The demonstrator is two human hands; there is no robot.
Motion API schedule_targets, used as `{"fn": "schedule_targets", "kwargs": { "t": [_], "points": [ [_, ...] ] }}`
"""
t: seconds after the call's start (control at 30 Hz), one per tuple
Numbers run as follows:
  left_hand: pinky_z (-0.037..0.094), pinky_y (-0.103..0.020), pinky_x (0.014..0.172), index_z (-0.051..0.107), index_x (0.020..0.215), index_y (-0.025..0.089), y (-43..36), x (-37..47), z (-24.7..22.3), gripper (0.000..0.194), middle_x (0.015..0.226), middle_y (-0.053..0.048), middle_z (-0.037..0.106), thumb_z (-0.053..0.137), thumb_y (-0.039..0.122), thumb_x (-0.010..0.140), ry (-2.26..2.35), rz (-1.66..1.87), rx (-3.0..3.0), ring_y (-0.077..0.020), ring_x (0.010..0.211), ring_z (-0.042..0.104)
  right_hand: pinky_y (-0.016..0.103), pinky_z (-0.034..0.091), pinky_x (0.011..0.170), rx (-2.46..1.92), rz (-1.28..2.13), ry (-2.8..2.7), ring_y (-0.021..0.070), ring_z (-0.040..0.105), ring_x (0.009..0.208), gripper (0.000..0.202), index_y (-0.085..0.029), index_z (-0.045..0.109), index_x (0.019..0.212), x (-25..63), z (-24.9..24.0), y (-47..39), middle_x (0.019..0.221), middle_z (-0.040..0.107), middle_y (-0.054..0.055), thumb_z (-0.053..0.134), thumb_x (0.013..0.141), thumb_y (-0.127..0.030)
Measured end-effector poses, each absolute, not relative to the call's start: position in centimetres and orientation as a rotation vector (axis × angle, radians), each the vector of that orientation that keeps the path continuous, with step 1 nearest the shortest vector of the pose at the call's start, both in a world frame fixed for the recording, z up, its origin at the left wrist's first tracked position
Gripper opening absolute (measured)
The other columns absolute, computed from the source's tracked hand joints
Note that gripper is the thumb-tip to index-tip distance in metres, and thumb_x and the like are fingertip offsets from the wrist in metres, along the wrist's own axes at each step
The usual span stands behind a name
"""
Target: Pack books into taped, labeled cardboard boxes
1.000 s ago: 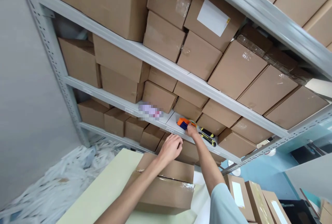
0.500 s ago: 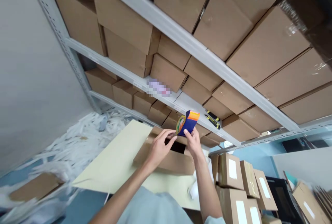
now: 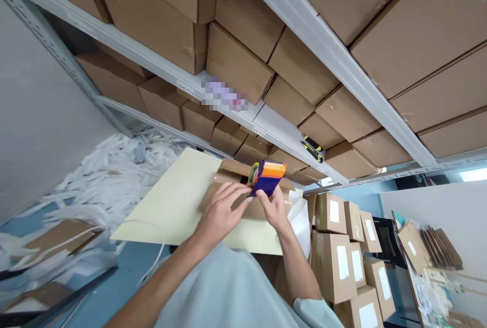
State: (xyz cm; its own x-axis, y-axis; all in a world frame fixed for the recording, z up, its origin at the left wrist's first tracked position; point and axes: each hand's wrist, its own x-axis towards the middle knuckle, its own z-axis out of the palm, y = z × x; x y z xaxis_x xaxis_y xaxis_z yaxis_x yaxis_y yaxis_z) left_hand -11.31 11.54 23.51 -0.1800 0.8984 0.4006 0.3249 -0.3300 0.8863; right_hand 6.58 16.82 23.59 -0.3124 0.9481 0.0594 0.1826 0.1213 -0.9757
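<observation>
A metal shelving rack (image 3: 327,39) of cardboard boxes (image 3: 238,64) stands beyond a pale table (image 3: 163,196) bearing a carton (image 3: 255,210). Over it, the right hand (image 3: 275,210) grips a blue-and-orange tape dispenser (image 3: 268,184); the left hand (image 3: 219,212) reaches its near side, grasp unclear. Utility knives (image 3: 313,153) lie shelved.

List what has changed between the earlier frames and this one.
The orange-and-blue tape dispenser has come off the shelf toward the person, now gripped by the right hand above the carton. The left hand has moved in beside it. The yellow-and-black cutters stayed on the shelf.
</observation>
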Motion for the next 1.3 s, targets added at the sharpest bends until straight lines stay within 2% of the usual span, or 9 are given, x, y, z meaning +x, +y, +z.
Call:
{"fn": "schedule_targets", "kwargs": {
  "t": [0.13, 0.2, 0.43, 0.6, 0.87, 1.07, 1.23, 1.3],
  "points": [
    [0.063, -0.036, 0.09, 0.079, 0.125, 0.024, 11.6, -14.9, 26.2, 0.039, 0.125, -0.01, 0.079, 0.069, 0.054, 0.102, 1.467, 1.535, 1.355, -0.0243, 0.102, 0.074, 0.045, 0.063, 0.108, -1.188, 1.276, -1.757, 0.0294, 0.075, 0.114, 0.065, -0.024, 0.068, 0.134, 6.9, 23.2, 14.9, 0.125, 0.078, 0.012, 0.074, 0.098, -0.078],
    [0.063, -0.035, 0.087, 0.081, 0.125, 0.024, 12.3, -16.7, 27.6, 0.045, 0.127, -0.01, 0.078, 0.07, 0.06, 0.099, 1.439, 1.498, 1.296, -0.0232, 0.099, 0.073, 0.044, 0.063, 0.105, -1.195, 1.307, -1.825, 0.029, 0.075, 0.111, 0.061, -0.026, 0.067, 0.134, 7.0, 23.5, 14.1, 0.123, 0.078, 0.012, 0.074, 0.1, -0.075],
    [0.059, -0.029, 0.071, 0.086, 0.09, 0.025, 14.1, -19.5, 29.1, 0.042, 0.091, -0.005, 0.078, 0.073, 0.065, 0.093, 1.254, 1.24, 1.359, -0.019, 0.077, 0.066, 0.037, 0.062, 0.096, -1.205, 1.281, -1.98, 0.0253, 0.073, 0.105, 0.05, -0.024, 0.067, 0.131, 6.5, 24.1, 12.5, 0.118, 0.079, 0.008, 0.075, 0.104, -0.065],
    [0.056, -0.028, 0.065, 0.087, 0.095, 0.026, 13.8, -20.3, 28.2, 0.044, 0.087, -0.005, 0.078, 0.072, 0.067, 0.093, 1.224, 1.194, 1.322, -0.0176, 0.071, 0.062, 0.034, 0.061, 0.092, -1.267, 1.232, -2.035, 0.0239, 0.073, 0.101, 0.047, -0.023, 0.067, 0.131, 6.5, 24.0, 12.4, 0.117, 0.079, 0.008, 0.074, 0.105, -0.061],
    [0.056, -0.028, 0.068, 0.084, 0.093, 0.025, 14.0, -21.0, 26.1, 0.041, 0.093, -0.005, 0.076, 0.071, 0.064, 0.095, 1.231, 1.203, 1.354, -0.0177, 0.076, 0.062, 0.035, 0.061, 0.09, -1.319, 1.224, -2.163, 0.0244, 0.074, 0.098, 0.043, -0.024, 0.069, 0.132, 6.8, 25.0, 12.9, 0.114, 0.08, 0.007, 0.075, 0.105, -0.057],
    [0.058, -0.03, 0.076, 0.078, 0.095, 0.023, 12.6, -19.6, 23.2, 0.042, 0.1, -0.007, 0.078, 0.063, 0.062, 0.101, 1.356, 1.249, 1.249, -0.0207, 0.088, 0.07, 0.036, 0.062, 0.089, -1.325, 1.334, -2.331, 0.0247, 0.077, 0.097, 0.039, -0.027, 0.072, 0.131, 7.4, 25.5, 14.0, 0.115, 0.081, 0.004, 0.075, 0.106, -0.056],
    [0.062, -0.032, 0.088, 0.076, 0.094, 0.024, 11.0, -18.8, 20.5, 0.036, 0.097, -0.005, 0.079, 0.066, 0.059, 0.099, 1.471, 1.266, 1.102, -0.0216, 0.09, 0.072, 0.026, 0.055, 0.063, -1.218, 1.404, -2.536, 0.0167, 0.069, 0.067, 0.033, -0.026, 0.077, 0.113, 9.4, 27.9, 16.0, 0.083, 0.078, -0.004, 0.08, 0.102, -0.057],
    [0.063, -0.036, 0.097, 0.076, 0.096, 0.023, 10.7, -19.1, 19.5, 0.036, 0.1, -0.005, 0.08, 0.069, 0.059, 0.096, 1.578, 1.316, 0.957, -0.0226, 0.095, 0.075, 0.024, 0.052, 0.057, -1.216, 1.508, -2.573, 0.0146, 0.066, 0.06, 0.034, -0.024, 0.079, 0.11, 11.2, 30.0, 17.7, 0.079, 0.078, -0.004, 0.081, 0.101, -0.057]
  ]
}}
